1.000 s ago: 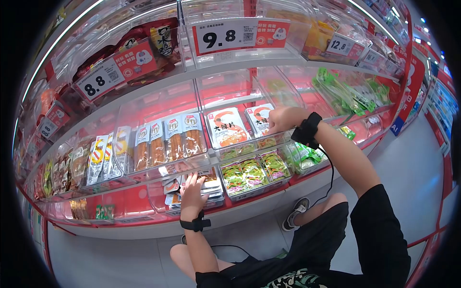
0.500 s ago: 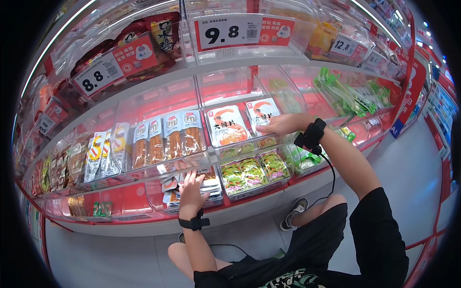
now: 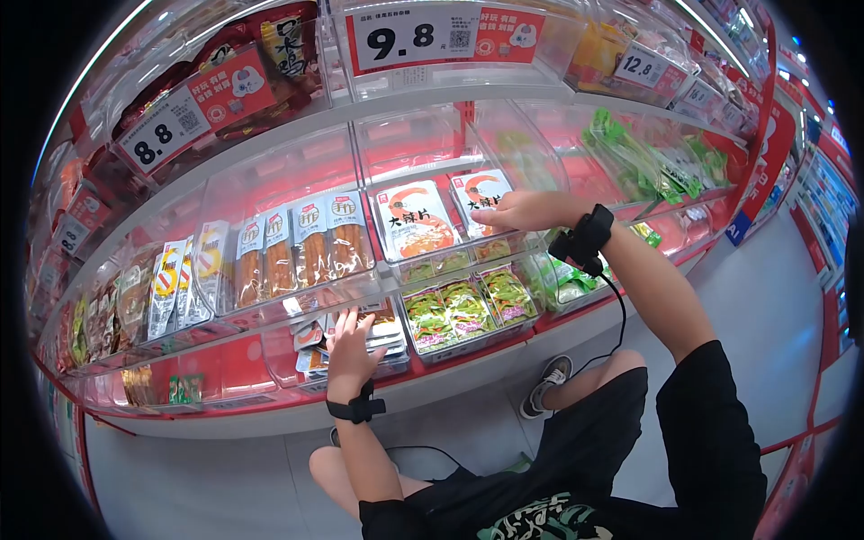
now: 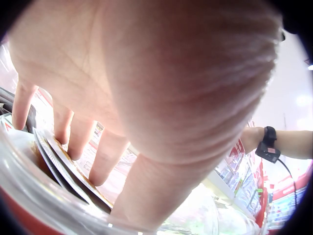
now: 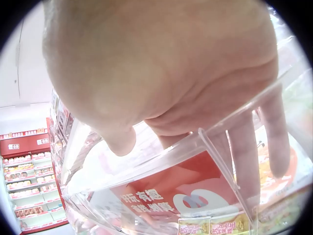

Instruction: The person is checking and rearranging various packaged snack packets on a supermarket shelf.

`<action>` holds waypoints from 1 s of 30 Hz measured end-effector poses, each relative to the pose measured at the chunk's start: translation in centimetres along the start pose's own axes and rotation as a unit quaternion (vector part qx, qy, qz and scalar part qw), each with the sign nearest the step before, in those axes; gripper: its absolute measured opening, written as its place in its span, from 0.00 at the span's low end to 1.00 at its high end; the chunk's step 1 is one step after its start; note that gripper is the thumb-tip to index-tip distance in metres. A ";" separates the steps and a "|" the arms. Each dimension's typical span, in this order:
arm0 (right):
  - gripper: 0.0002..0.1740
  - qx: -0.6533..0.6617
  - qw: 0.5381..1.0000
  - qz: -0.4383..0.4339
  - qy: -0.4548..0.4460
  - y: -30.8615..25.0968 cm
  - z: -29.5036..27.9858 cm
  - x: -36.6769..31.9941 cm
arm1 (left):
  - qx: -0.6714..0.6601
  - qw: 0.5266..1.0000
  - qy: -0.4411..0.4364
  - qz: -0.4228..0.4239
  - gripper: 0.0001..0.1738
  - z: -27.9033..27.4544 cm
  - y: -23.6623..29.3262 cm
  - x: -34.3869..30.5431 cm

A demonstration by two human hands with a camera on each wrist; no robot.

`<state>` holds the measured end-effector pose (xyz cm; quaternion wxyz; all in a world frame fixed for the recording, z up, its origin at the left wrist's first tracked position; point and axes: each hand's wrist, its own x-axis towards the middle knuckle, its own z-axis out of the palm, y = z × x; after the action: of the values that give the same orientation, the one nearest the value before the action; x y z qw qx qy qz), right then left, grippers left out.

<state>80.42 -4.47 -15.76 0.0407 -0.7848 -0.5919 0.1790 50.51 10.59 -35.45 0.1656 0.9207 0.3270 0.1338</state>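
Note:
My right hand [image 3: 540,211] reaches over the front of a clear bin, beside the right one of two white packets [image 3: 477,191] with orange pictures and black lettering. In the right wrist view its long fingers [image 5: 245,161] extend down behind the clear front, near a white-and-orange packet [image 5: 298,159], with the thumb apart. The other white packet [image 3: 416,220] stands just left. Lower down, my left hand [image 3: 353,355] rests over a pile of flat packets [image 3: 387,337] in a bottom bin. Its spread fingers dip onto their edges [image 4: 63,164] in the left wrist view.
Brown snack packs [image 3: 313,243] fill the bin to the left, and green packets [image 3: 463,315] the bin below. A price label [image 3: 445,38] hangs on the shelf above. Clear bin walls [image 3: 360,162] divide the goods. A cable [image 3: 623,315] trails from the right wrist.
My right hand has flattened and its thumb now lies over the right white packet's lower part. The view has shifted slightly. My left hand stays at the flat packets.

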 end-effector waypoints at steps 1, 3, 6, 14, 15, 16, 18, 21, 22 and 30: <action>0.51 -0.012 1.000 -0.014 -0.007 -0.2 -0.2 -0.3 | 0.001 1.000 0.002 0.004 0.37 0.1 -0.1 0.0; 0.55 -0.009 0.998 0.042 -0.046 -0.3 -0.4 0.0 | 0.008 1.000 0.008 0.003 0.37 -0.1 0.2 -0.1; 0.57 -0.047 0.996 0.066 -0.031 -1.1 0.0 -0.7 | 0.010 1.000 0.008 0.006 0.36 -0.3 0.4 -0.2; 0.57 -0.009 0.998 0.054 -0.018 0.6 1.1 0.3 | 0.003 1.000 0.000 -0.001 0.36 -0.2 0.3 -0.1; 0.56 -0.025 0.998 0.052 -0.001 0.5 1.1 0.0 | 0.005 1.000 0.001 0.000 0.36 -0.1 0.2 0.0; 0.55 -0.040 0.998 0.051 0.017 0.3 1.0 -0.2 | 0.006 1.000 0.003 0.001 0.36 -0.1 0.2 0.0; 0.48 -0.025 0.998 0.055 -0.029 0.0 0.3 -0.2 | 0.006 1.000 0.004 0.001 0.36 -0.1 0.2 0.0; 0.39 -0.022 0.998 0.029 -0.046 -0.6 -1.5 -0.2 | 0.007 1.000 0.007 -0.001 0.36 0.0 0.3 -0.1; 0.36 -0.025 0.999 0.015 -0.044 -0.6 -2.1 0.1 | 0.005 1.000 0.009 -0.003 0.36 0.2 0.3 -0.1; 0.37 -0.319 0.947 -0.028 0.029 -1.6 -4.5 7.1 | -0.006 1.000 0.010 -0.005 0.37 0.1 0.5 0.1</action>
<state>82.10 3.39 -12.79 -0.1896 -0.7444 -0.6388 -0.0431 50.87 10.26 -35.29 0.1689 0.9168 0.3320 0.1439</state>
